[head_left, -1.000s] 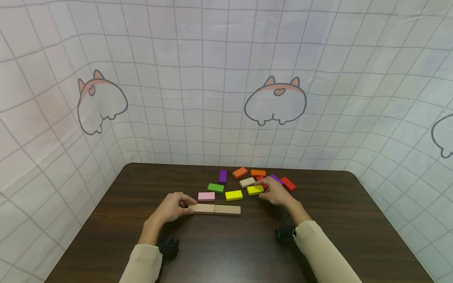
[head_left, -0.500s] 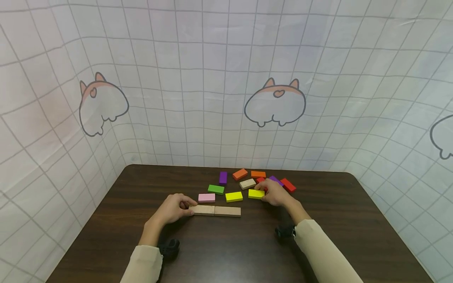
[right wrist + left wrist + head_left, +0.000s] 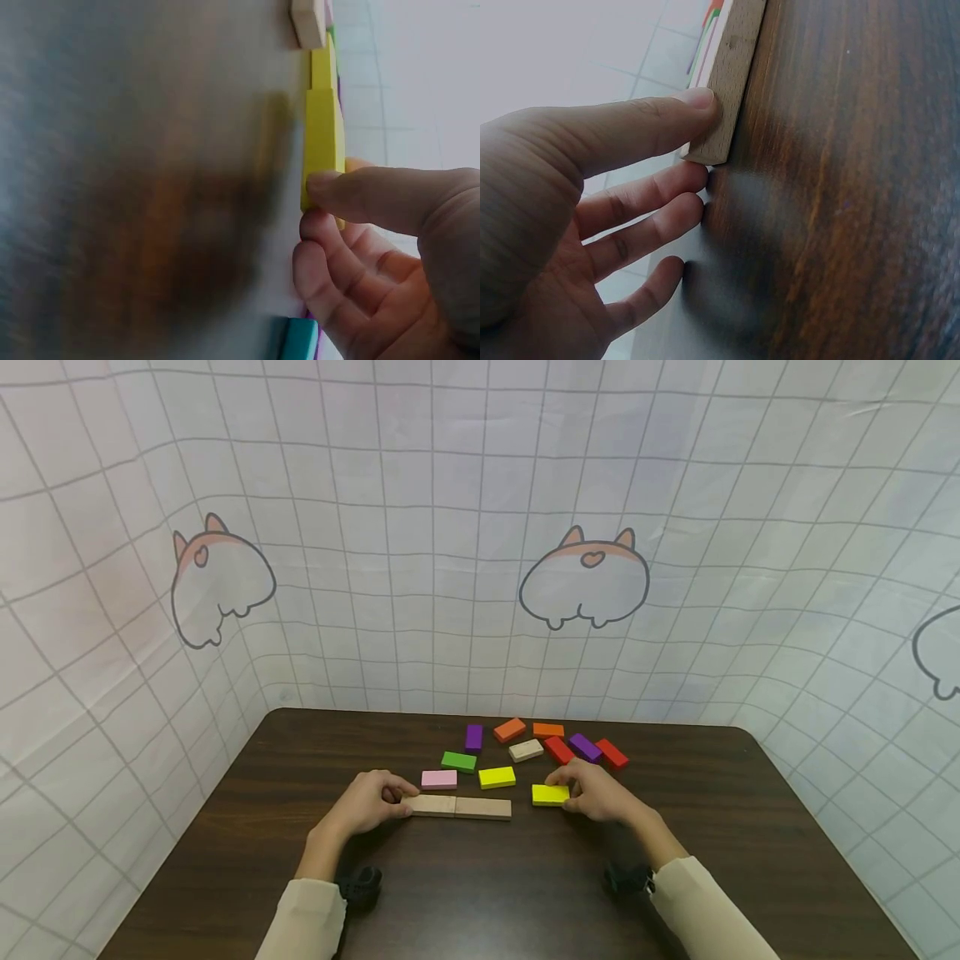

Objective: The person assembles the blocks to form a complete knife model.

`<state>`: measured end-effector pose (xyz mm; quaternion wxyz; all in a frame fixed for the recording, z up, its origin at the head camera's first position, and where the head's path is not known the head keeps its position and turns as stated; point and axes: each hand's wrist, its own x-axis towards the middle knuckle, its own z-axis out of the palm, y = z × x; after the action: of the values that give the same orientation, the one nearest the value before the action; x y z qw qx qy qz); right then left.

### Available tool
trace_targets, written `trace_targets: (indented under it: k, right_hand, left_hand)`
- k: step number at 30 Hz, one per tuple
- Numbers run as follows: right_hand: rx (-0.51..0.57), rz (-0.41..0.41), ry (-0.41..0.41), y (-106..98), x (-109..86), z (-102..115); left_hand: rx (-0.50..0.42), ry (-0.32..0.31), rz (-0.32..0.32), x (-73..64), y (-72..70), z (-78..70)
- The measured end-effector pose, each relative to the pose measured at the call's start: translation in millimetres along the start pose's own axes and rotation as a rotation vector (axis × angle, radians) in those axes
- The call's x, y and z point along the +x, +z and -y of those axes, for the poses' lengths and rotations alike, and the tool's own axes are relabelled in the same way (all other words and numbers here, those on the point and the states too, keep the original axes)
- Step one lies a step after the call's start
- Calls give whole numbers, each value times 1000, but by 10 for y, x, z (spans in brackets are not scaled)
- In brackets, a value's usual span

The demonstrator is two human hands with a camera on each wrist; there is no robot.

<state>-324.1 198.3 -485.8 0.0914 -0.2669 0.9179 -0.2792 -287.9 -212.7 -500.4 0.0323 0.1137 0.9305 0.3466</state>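
Observation:
Two plain wooden blocks lie end to end in a row, the left block [image 3: 432, 807] meeting the right block [image 3: 483, 809]. My left hand [image 3: 366, 802] pinches the row's left end; the left wrist view shows the thumb [image 3: 697, 101] against the block's near side. My right hand [image 3: 600, 791] pinches a yellow block [image 3: 550, 795] by its right end, to the right of the row. In the right wrist view the thumb [image 3: 337, 189] presses that block's near side, and the row's wooden end [image 3: 309, 22] shows beyond it.
Behind the row lie a pink block [image 3: 438, 780], a green block [image 3: 459, 762] and a second yellow block [image 3: 497, 777]. Farther back are purple, orange, cream and red blocks [image 3: 558, 750]. A teal block [image 3: 298, 339] shows near the right hand. A white grid curtain [image 3: 420, 568] surrounds the dark table.
My right hand has taken hold of the yellow block and drawn it towards me, slightly right, away from the scattered blocks. The left hand stays at the row's end.

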Motion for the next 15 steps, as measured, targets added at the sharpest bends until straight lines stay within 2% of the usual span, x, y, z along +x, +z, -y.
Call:
trace_targets:
  k: [8, 15]
  right_hand:
    - [40, 43, -76, 98, -126, 57]
    - [58, 33, -34, 123, -155, 14]
  left_hand:
    - [1, 18, 4, 3, -16, 3]
    - [2, 27, 4, 1, -22, -2]
